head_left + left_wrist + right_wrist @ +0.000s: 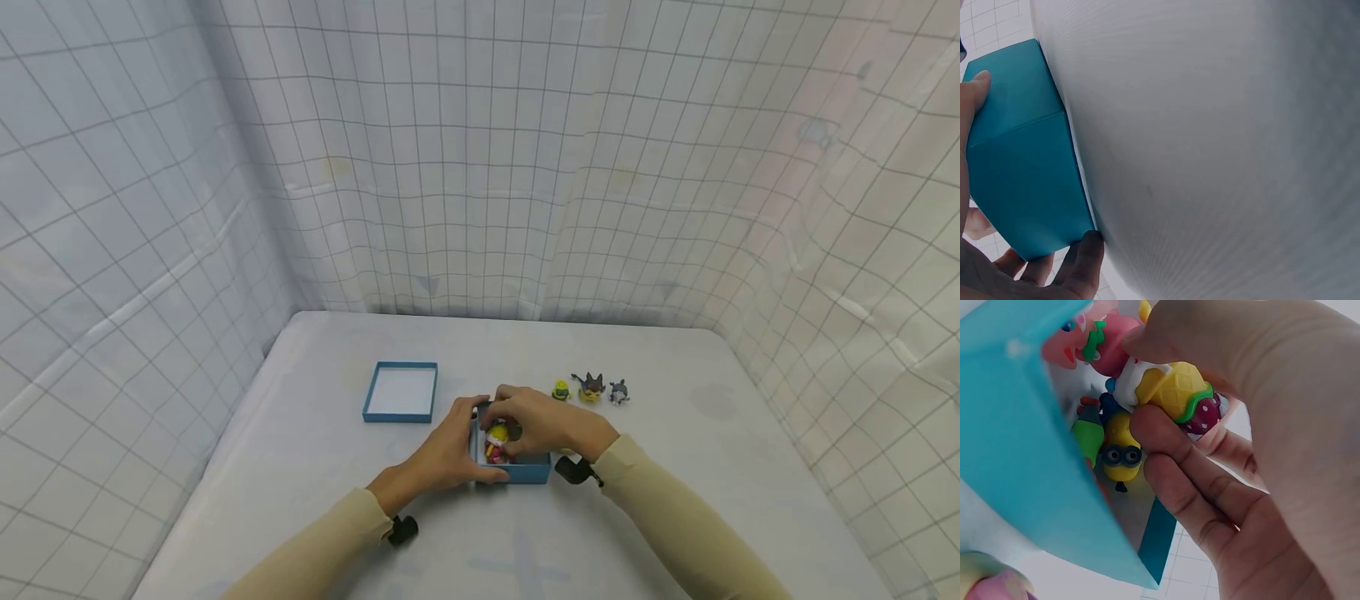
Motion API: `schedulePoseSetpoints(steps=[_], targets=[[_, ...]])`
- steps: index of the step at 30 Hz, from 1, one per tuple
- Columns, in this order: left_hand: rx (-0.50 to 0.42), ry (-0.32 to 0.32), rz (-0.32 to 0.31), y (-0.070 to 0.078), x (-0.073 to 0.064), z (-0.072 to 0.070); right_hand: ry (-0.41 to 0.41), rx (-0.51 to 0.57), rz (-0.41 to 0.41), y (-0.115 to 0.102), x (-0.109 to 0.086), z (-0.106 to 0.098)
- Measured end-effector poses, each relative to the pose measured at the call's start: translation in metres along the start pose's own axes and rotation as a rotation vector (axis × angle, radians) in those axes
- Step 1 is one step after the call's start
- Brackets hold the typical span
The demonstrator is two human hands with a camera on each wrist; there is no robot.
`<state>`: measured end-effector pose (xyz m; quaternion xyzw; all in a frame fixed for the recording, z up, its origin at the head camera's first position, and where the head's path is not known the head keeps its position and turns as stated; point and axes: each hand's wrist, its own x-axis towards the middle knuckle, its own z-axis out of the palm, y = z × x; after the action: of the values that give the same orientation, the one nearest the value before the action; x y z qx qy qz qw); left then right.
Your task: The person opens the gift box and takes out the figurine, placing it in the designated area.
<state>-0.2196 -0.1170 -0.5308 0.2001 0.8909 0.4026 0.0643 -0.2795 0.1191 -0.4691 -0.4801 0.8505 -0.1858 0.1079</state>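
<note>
A blue box (528, 475) without a cover sits on the table in front of me. My left hand (446, 454) grips its left side; in the left wrist view the thumb lies on one blue wall (1029, 187) and the fingertips reach round another edge. My right hand (536, 421) reaches into the opening and pinches a toy figurine (1179, 387) with pink, white and waffle-patterned yellow parts, and a maroon dotted part. Beside it inside the box lie a yellow goggled minion figure (1122, 447) and a green toy (1087, 439), partly hidden by the wall.
A shallow square lid (397, 417) with a blue rim and white inside lies back left. Behind the right hand stand a small yellow-green figure (561, 390), a dark horned figure (590, 388) and a grey figure (618, 392). Gridded white curtains (480, 167) enclose the table.
</note>
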Motion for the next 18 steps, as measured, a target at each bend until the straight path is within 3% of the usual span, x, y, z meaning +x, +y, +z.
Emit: schedulePoseSetpoints(steps=[7,15,18], targets=[[-0.002,-0.005,-0.008,-0.002,0.0008,0.0007,0.007,-0.014,0.015,0.0007,-0.0017,0.0008],[0.014,0.012,0.054,-0.003,-0.0004,-0.0003,0.022,0.006,0.026,0.0017,-0.0034,0.0014],[0.001,0.004,0.039,-0.0012,-0.0006,-0.0011,0.029,0.02,0.027,0.002,-0.0031,0.0021]])
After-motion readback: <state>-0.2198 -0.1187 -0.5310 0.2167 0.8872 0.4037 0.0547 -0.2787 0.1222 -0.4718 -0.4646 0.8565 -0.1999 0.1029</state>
